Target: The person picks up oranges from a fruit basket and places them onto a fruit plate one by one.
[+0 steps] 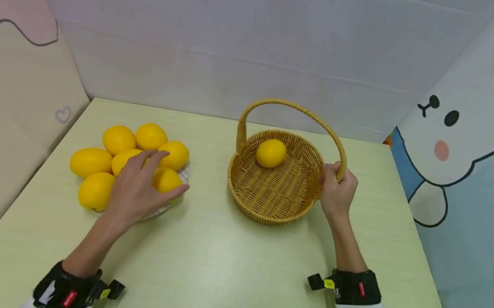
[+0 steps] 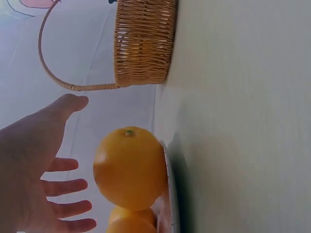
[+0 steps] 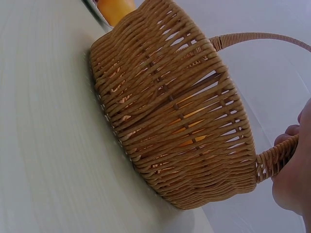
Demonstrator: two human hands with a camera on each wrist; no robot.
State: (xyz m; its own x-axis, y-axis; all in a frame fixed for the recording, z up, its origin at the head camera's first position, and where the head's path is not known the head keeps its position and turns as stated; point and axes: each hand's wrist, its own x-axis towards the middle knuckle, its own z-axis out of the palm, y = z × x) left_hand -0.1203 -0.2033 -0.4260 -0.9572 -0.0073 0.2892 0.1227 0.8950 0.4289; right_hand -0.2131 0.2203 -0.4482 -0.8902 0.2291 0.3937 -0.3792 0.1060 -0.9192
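Several oranges [image 1: 95, 191] are heaped on a plate with a checked pattern [image 1: 184, 172] at the left of the table. My left hand [image 1: 136, 190] hovers over them with fingers spread and thumb out to the right, beside the nearest orange [image 2: 130, 170]. In the left wrist view a gap shows between this hand and that fruit. A round wicker basket [image 1: 272, 193] stands right of centre, with one orange [image 1: 271, 153] inside near its back left wall. My right hand [image 1: 339, 193] grips the basket's tall handle [image 1: 293, 105] low at its right end.
The pale wooden table [image 1: 217, 278] carries both the plate and the basket. Behind it hangs a white cloth backdrop [image 1: 228, 27]. Printed panels stand at the left and right, the right one with a cartoon animal [image 1: 453, 138].
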